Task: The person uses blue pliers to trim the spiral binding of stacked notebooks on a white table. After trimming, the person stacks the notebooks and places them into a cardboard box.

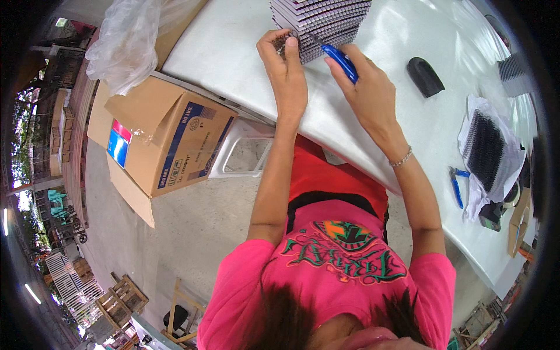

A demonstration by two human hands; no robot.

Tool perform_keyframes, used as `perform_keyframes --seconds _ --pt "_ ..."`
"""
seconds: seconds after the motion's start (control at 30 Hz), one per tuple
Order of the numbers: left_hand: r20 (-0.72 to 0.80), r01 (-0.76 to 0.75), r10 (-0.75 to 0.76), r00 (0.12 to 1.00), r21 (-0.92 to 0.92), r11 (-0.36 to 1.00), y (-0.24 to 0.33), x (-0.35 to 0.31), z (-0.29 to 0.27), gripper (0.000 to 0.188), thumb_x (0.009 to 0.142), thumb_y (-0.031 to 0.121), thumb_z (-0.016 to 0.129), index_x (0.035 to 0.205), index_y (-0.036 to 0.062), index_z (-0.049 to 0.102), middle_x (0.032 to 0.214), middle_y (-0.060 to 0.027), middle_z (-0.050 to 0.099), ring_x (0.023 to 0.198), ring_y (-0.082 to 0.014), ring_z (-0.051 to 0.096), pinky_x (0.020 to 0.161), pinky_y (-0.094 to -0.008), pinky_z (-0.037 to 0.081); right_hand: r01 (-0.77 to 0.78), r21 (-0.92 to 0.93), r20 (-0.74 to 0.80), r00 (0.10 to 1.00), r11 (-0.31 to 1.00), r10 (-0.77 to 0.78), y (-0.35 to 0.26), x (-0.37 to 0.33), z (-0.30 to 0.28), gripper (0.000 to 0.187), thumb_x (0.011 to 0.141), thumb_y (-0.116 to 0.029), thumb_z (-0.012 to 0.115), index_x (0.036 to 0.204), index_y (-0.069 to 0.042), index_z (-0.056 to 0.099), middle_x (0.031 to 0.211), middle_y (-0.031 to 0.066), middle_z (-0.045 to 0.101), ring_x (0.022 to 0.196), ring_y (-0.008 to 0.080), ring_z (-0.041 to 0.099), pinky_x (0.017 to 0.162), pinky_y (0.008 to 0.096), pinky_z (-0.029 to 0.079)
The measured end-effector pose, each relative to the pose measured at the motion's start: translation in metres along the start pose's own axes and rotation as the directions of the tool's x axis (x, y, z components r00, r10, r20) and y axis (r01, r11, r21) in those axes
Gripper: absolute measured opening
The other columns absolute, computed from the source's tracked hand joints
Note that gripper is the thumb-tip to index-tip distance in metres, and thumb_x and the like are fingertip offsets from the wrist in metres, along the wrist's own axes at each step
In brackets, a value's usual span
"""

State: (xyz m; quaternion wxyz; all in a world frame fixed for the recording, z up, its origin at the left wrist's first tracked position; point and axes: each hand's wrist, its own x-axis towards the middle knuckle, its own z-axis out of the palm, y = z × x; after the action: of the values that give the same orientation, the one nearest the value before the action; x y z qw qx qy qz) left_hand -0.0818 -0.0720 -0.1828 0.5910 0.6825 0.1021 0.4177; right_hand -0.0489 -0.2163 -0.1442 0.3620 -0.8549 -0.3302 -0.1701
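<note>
A tall stack of wire-bound notebooks [326, 20] stands on the white table at the far middle, with rows of wire loops along its near side. My left hand [284, 76] is closed at the stack's near left corner, thumb and fingers pinching a dark wire coil there. In my right hand [370, 93] I grip blue-handled pliers [340, 62]. Their tip points left toward the coil by my left thumb; whether it touches the wire is too small to tell.
A black curved case [426, 77] lies on the table to the right. Farther right, black binding wires [486, 143] rest on white plastic near a blue tool [457, 188]. Left of the table are an open cardboard box [192, 143], a clear plastic bag [125, 44] and a white stool [248, 154].
</note>
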Motion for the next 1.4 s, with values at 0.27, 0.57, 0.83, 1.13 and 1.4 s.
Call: perform_keyframes --seconds 0.27,0.57,0.83,1.13,1.4 --pt "-0.058 -0.062 0.057 0.997 -0.078 0.995 0.004 -0.004 0.004 0.038 0.105 0.027 0.055 0.134 0.005 0.045 0.119 -0.0075 0.052 0.107 -0.0171 0.052 0.099 -0.033 0.04 0.116 -0.192 -0.067 0.989 0.974 -0.131 0.012 -0.005 0.006 0.044 0.094 -0.045 0.067 0.119 -0.008 0.063 0.11 0.0125 0.064 0.092 0.0285 0.058 0.083 0.0419 0.041" --pt "0.02 -0.003 0.004 1.0 -0.038 0.999 -0.003 -0.005 -0.003 0.026 0.103 0.02 0.054 0.12 0.0002 0.052 0.125 -0.0142 0.047 0.119 -0.0252 0.048 0.107 -0.0379 0.035 -0.026 -0.023 0.078 0.997 0.999 0.028 0.006 -0.003 0.01 0.039 0.094 -0.046 0.068 0.11 -0.01 0.064 0.093 0.0141 0.069 0.078 0.0284 0.07 0.065 0.0371 0.053" --pt "-0.038 0.049 -0.054 0.998 -0.121 0.992 0.006 -0.009 -0.001 0.034 0.103 0.021 0.057 0.13 0.0023 0.046 0.128 -0.0125 0.047 0.116 -0.0204 0.048 0.105 -0.0356 0.037 0.048 -0.126 -0.006 0.999 0.991 -0.049 0.011 -0.009 0.006 0.044 0.095 -0.045 0.066 0.118 -0.008 0.062 0.101 0.0145 0.067 0.089 0.0286 0.065 0.074 0.0401 0.049" --pt "0.043 0.039 -0.039 0.998 -0.002 0.999 -0.006 -0.009 -0.01 0.028 0.1 0.019 0.061 0.122 0.0019 0.054 0.121 -0.0112 0.05 0.111 -0.0209 0.051 0.1 -0.035 0.041 0.104 -0.152 -0.019 0.994 0.983 -0.108 0.018 -0.009 0.016 0.05 0.092 -0.046 0.068 0.125 -0.01 0.062 0.108 0.0143 0.063 0.096 0.0285 0.057 0.081 0.042 0.041" --pt "0.004 -0.056 0.056 0.998 0.064 0.996 -0.01 -0.006 -0.011 0.026 0.101 0.019 0.063 0.118 0.0006 0.058 0.11 -0.005 0.059 0.093 -0.0112 0.053 0.085 -0.0257 0.045 0.137 -0.136 -0.049 0.988 0.981 -0.145 0.016 -0.004 0.017 0.043 0.092 -0.045 0.069 0.117 -0.011 0.064 0.095 0.0121 0.065 0.083 0.0291 0.063 0.072 0.0417 0.046"
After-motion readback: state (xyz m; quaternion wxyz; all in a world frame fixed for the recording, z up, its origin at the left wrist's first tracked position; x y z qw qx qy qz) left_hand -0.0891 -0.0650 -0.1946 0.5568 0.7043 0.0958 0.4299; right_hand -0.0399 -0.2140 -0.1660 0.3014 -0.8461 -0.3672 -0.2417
